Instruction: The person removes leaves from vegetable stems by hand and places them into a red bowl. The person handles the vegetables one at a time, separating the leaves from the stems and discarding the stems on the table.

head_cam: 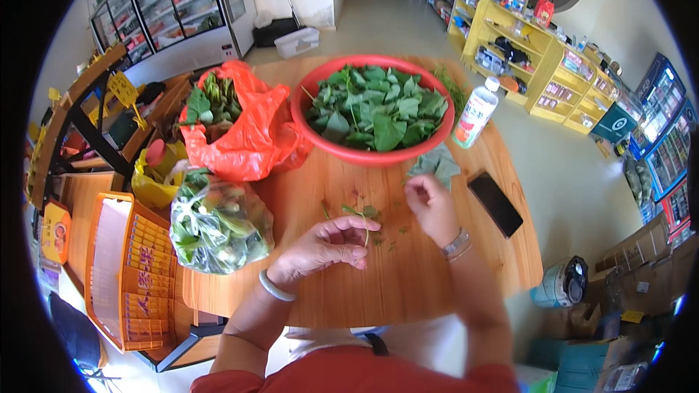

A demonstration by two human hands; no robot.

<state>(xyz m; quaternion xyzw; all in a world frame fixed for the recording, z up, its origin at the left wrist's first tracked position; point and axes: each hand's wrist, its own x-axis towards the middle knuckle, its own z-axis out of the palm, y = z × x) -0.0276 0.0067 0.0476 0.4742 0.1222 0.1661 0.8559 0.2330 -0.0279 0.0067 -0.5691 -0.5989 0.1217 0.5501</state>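
My left hand (327,245) is over the wooden table, pinching a thin green stem (366,232) between thumb and fingers. A small leaf (370,211) shows just beyond its fingertips. To the right, my right hand (434,210) has its fingers curled inward; whether something small is in them cannot be made out. Just past that hand lies a crumpled grey-green piece (437,165), either leaf or cloth. A red plastic basin (371,157) heaped with green leaves (382,103) stands at the far side. Small plant scraps (390,243) lie between the hands.
On the left are a red plastic bag (246,147) of greens, a clear bag of vegetables (218,224) and an orange basket (147,284). A drink bottle (475,114) and smartphone (495,204) rest on the table (349,300) at right. Feathery greens (450,87) lie behind the basin.
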